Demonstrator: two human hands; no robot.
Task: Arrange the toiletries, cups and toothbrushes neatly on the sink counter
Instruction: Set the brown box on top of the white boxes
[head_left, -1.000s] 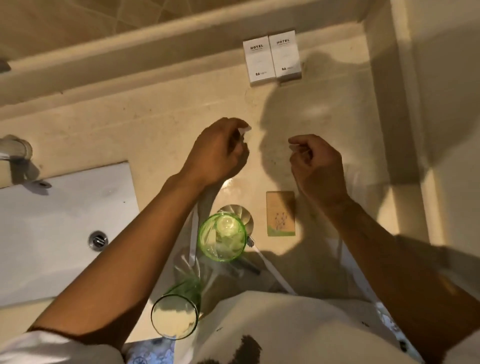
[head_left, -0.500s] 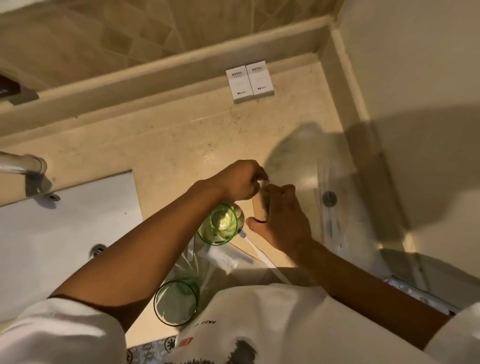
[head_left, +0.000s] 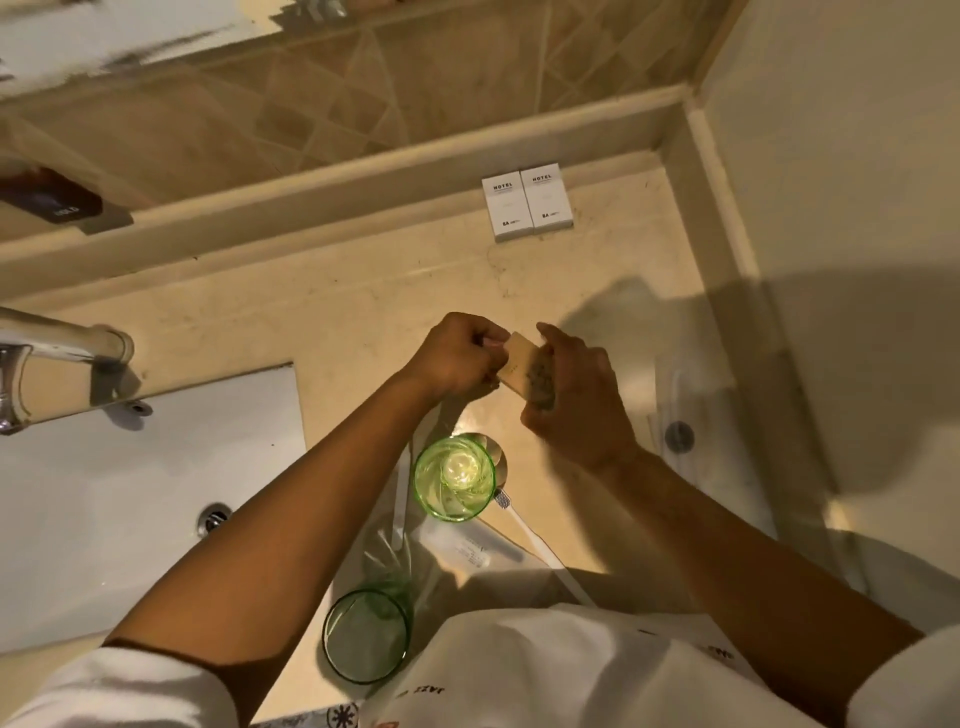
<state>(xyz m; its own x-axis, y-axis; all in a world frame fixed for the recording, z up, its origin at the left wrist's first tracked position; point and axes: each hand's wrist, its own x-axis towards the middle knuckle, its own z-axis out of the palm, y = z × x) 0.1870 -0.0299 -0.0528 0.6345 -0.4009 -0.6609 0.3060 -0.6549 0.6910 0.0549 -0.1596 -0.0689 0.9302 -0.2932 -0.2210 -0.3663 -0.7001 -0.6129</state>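
A: Two hands are on the small tan box (head_left: 524, 371) now. A second ago it lay flat on the counter (head_left: 311, 312), in front of the nearer green cup, and neither hand was touching it.

B: Where is it at this moment?

A: Lifted off the counter, held between the hands above the upright green cup (head_left: 454, 477). The right hand (head_left: 571, 395) has its fingers curled round the box's right side and lower end. The left hand (head_left: 457, 353) pinches the box's upper left edge with thumb and fingertips pressed together.

B: Is the box being opened?

A: I cannot tell; the flap end is hidden by the left fingers. The grip would suit either opening it or simply turning it.

B: What else has shifted?

A: Nothing among the other items. The two white hotel boxes (head_left: 527, 205) stand side by side, touching, at the back near the corner, as before. The second green cup (head_left: 366, 636) sits at the near edge, and a white toothbrush (head_left: 524, 530) lies flat beside the first cup, with clear wrappers around them.

B: So how far along?

A: Early, I judge. Only the white pair looks placed. The tan box is in hand, and cups and toothbrush remain in a loose cluster.
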